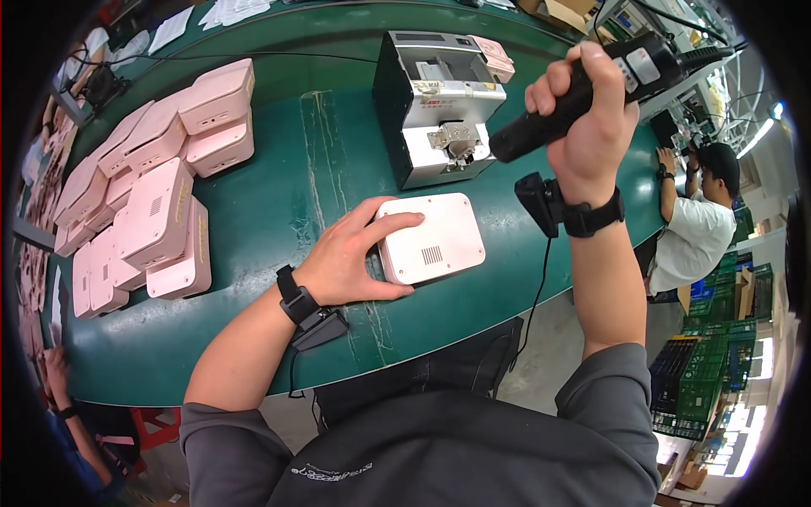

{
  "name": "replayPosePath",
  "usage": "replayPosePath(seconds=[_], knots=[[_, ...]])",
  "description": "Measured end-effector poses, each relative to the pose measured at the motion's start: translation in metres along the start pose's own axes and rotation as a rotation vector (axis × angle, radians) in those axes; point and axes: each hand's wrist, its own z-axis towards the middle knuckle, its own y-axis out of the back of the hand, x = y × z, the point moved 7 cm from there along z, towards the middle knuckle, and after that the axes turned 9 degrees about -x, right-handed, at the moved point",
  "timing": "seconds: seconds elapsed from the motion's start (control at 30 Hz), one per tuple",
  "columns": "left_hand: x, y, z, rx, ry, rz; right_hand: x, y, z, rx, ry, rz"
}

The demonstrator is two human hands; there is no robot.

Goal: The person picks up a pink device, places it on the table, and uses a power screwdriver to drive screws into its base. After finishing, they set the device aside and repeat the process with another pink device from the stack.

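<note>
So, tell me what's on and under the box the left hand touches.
Atop the box: a slotted vent and one of the fingers of the left hand. The table shows around it; what's directly underneath is covered.

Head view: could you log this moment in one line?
left hand: holding pink box | right hand: holding black tool, raised | beyond box: machine | far left: box pile

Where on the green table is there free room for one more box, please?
The table is bare between the piled pink boxes, the machine and the left hand; a smaller patch lies between the held box and the right forearm. Crowded: the left side, and where the machine stands.
</note>
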Motion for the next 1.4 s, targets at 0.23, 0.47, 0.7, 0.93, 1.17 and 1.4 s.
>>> replayPosePath(seconds=[0.23, 0.47, 0.7, 0.93, 1.17, 1.4], knots=[[0.002, 0.002, -0.001, 0.001, -0.008, 0.005, -0.021, -0.014, 0.012, -0.050, -0.021, -0.082], [0.002, 0.001, -0.002, 0.008, -0.019, 0.014, -0.010, -0.022, -0.021, 0.041, -0.074, -0.015], [0.002, -0.001, -0.001, 0.005, -0.011, -0.001, -0.019, -0.034, -0.034, 0.083, -0.065, -0.088], [0.003, 0.000, 0.000, -0.013, -0.024, -0.009, -0.030, -0.036, -0.036, 0.103, -0.074, -0.079], [0.004, -0.002, 0.001, 0.010, -0.011, -0.025, -0.028, -0.032, -0.032, 0.055, -0.101, -0.048], [0.003, -0.002, 0.001, 0.002, -0.018, 0.009, -0.002, -0.018, 0.003, 0.032, 0.032, -0.030]])
